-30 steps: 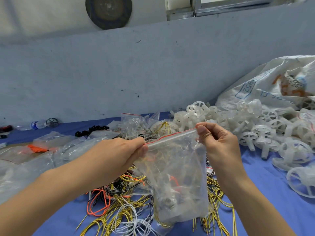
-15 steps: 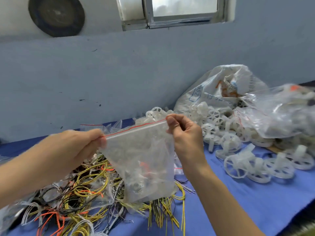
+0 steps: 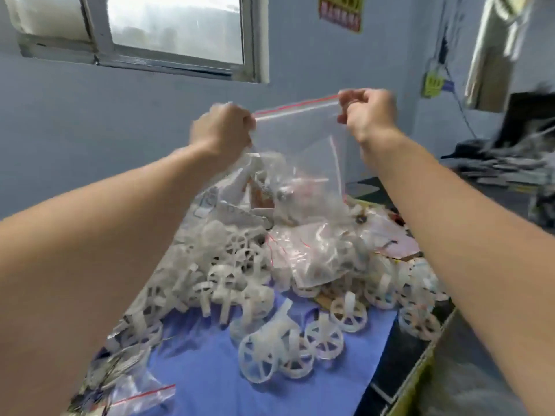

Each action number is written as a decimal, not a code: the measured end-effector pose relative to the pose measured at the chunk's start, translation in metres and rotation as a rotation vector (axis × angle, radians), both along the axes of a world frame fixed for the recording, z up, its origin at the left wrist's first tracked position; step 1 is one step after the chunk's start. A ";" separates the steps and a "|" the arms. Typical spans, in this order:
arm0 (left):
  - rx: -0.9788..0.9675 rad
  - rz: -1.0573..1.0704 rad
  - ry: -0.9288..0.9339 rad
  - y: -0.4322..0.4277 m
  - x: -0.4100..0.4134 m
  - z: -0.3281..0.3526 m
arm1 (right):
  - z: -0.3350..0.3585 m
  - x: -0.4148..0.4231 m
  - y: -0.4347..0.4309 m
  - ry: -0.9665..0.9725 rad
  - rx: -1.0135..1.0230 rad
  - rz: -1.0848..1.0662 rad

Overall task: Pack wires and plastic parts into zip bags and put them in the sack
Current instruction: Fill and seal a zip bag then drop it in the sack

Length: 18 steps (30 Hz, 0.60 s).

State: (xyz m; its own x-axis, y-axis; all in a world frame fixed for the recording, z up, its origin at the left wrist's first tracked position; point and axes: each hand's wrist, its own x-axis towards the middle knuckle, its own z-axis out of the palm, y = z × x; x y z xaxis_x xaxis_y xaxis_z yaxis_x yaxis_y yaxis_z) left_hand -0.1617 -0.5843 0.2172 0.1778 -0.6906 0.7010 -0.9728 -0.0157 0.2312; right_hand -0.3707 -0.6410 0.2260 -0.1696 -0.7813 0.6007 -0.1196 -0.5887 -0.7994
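Finding: the bag now hangs high in the upper centre of the frame. Half a second ago it sat low over the wire heap. The view has swung right with it, and the wires have all but left the picture.

Left hand: fingers curled, pinching the bag's left top corner. Right hand: likewise pinching the right top corner. The red zip strip runs taut and straight between them (it looks sealed, though blur prevents a firm reading). The contents sag in the bag's lower half, just above the pile.

Below the bag: the white sack at mid-frame, partly hidden behind it. Filled bags lie just under it, and loose plastic parts are spread over the blue desk towards the lower centre.

Assessment: filling and closing of this bag appear finished, and the move towards the sack is under way. The bag is not yet in the sack. The sack's mouth cannot be made out, so the drop point is unconfirmed.

Risk: an unsealed strip would spill on release.
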 end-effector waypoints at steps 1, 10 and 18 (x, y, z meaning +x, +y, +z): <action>-0.100 0.038 -0.062 -0.025 -0.012 0.010 | 0.015 -0.010 -0.010 -0.001 -0.089 -0.077; -0.041 0.244 -0.479 -0.183 -0.033 -0.061 | -0.121 -0.006 -0.104 0.456 -0.223 -0.289; 0.374 0.184 -0.537 -0.224 -0.042 -0.181 | -0.193 0.010 -0.140 0.893 -0.012 -0.391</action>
